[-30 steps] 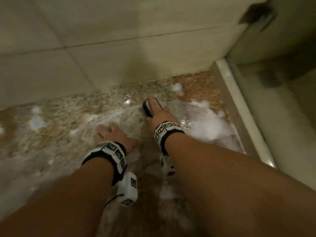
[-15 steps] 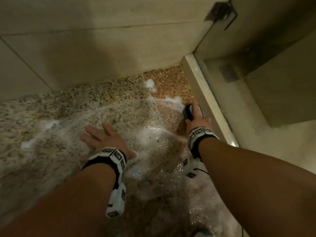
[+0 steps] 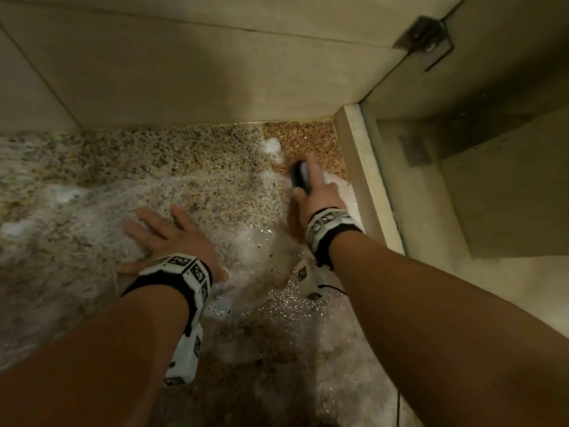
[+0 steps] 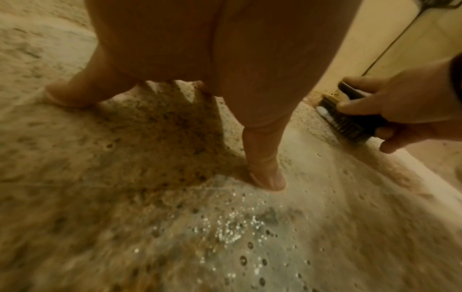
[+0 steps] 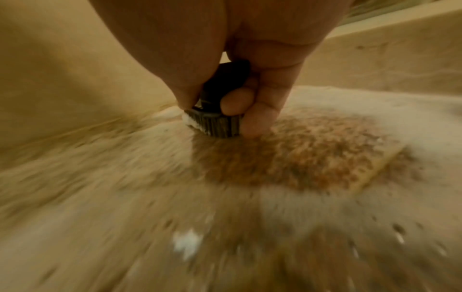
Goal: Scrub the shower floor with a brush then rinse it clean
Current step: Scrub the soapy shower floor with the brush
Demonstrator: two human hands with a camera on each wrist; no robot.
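The speckled stone shower floor [image 3: 200, 167] is wet and streaked with white foam [image 3: 272, 147]. My right hand [image 3: 317, 192] grips a black scrub brush [image 3: 300, 177] near the far right corner, index finger lying along its top, bristles [image 5: 215, 126] down on the floor. In the left wrist view the brush [image 4: 350, 118] sits close to the curb. My left hand [image 3: 163, 232] lies flat on the floor with spread fingers [image 4: 265, 173], holding nothing.
A tiled wall [image 3: 184, 72] closes the far side. A pale raised curb [image 3: 363, 167] runs along the right, with a glass panel [image 3: 462, 134] above it and a metal hinge bracket [image 3: 426, 35] high on the right. Bubbly water [image 3: 264, 272] pools between my wrists.
The right hand has swept the brush from mid-floor to the right and then farther into the corner by the curb. The left hand has stayed planted flat.
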